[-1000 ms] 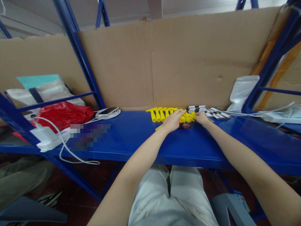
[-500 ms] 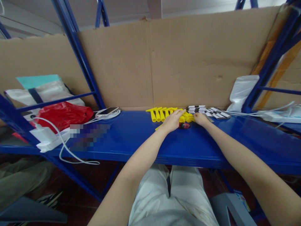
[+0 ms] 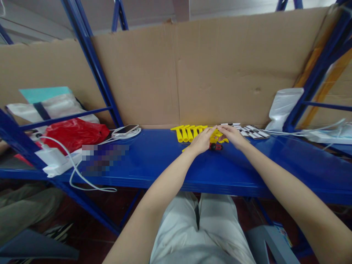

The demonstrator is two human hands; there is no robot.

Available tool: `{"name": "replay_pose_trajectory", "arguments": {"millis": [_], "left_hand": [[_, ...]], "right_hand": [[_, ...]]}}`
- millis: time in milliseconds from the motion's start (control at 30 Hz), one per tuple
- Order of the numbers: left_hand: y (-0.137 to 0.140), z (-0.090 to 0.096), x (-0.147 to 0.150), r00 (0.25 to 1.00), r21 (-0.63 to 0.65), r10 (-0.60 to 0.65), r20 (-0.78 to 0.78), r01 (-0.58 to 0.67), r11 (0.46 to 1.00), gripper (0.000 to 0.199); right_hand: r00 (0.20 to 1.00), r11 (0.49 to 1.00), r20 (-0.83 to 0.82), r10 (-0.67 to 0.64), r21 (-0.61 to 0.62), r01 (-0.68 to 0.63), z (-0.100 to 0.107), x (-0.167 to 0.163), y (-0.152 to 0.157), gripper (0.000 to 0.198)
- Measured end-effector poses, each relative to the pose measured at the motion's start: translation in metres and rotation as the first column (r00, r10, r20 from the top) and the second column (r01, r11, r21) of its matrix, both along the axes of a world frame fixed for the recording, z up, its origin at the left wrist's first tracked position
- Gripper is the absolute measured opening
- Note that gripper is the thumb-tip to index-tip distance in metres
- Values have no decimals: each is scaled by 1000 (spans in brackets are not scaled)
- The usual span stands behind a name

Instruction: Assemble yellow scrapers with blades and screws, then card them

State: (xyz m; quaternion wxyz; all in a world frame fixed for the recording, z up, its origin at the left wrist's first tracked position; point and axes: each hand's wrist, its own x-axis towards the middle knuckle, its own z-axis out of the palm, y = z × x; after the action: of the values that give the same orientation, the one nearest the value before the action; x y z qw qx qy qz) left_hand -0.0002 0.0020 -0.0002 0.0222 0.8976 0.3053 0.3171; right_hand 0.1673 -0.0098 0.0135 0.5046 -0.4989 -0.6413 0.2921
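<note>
Several yellow T-shaped plastic pieces (image 3: 188, 135) stand in a row at the back of the blue shelf. My left hand (image 3: 202, 141) lies over the right end of that row, its fingers stretched forward. Facing it, my right hand (image 3: 232, 135) reaches over a heap of small yellow parts (image 3: 222, 139), fingers extended. The fingertips of both hands meet or nearly meet. What lies beneath the palms is hidden. Just in front of the heap rests a red and black tool (image 3: 216, 146), partly covered by my left hand.
Black and white packets (image 3: 254, 132) lie right of my hands. Against the cardboard (image 3: 220, 73) leans a white bag (image 3: 284, 108). A phone (image 3: 125, 129) sits on coiled white cable, left. Further left are a red bag (image 3: 74, 135) and a white charger (image 3: 53, 156). Blue posts (image 3: 95, 66) frame the shelf.
My right hand has moved left from beside the small yellow parts to over them, its curled fingers now extended toward my left hand. My left hand has stayed almost still.
</note>
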Motion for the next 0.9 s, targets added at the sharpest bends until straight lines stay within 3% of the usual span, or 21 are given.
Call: {"name": "replay_pose_trajectory", "arguments": {"millis": [100, 200, 333, 433, 533, 633, 767, 900], "left_hand": [[1, 0, 0, 1000, 6, 2, 0, -2, 1000, 69], [0, 0, -1, 998, 15, 56, -11, -56, 998, 69], [-3, 1, -1, 992, 34, 114, -49, -113, 993, 68], [-4, 2, -1, 990, 39, 125, -73, -122, 992, 67], [-2, 1, 0, 990, 17, 114, -81, -113, 993, 62], [0, -1, 1, 993, -1, 102, -66, -102, 995, 58], [4, -3, 0, 989, 8, 149, 5, -149, 989, 58], [15, -5, -6, 940, -31, 334, 73, -332, 943, 48]], "right_hand": [[992, 995, -115, 60, -67, -68, 1, -9, -6, 23], [986, 994, -165, -1, -108, -17, 1, -11, -6, 28], [964, 981, -194, -179, -109, 160, 3, 0, 3, 32], [914, 936, -200, -353, -68, 346, 5, 16, 9, 34], [853, 868, -180, -490, -13, 496, 7, 30, 13, 37], [817, 825, -152, -556, 16, 565, 8, 36, 14, 37], [826, 820, -43, -563, 95, 564, 6, 36, 14, 36], [820, 829, 163, -549, 228, 510, 1, 33, 12, 33]]}}
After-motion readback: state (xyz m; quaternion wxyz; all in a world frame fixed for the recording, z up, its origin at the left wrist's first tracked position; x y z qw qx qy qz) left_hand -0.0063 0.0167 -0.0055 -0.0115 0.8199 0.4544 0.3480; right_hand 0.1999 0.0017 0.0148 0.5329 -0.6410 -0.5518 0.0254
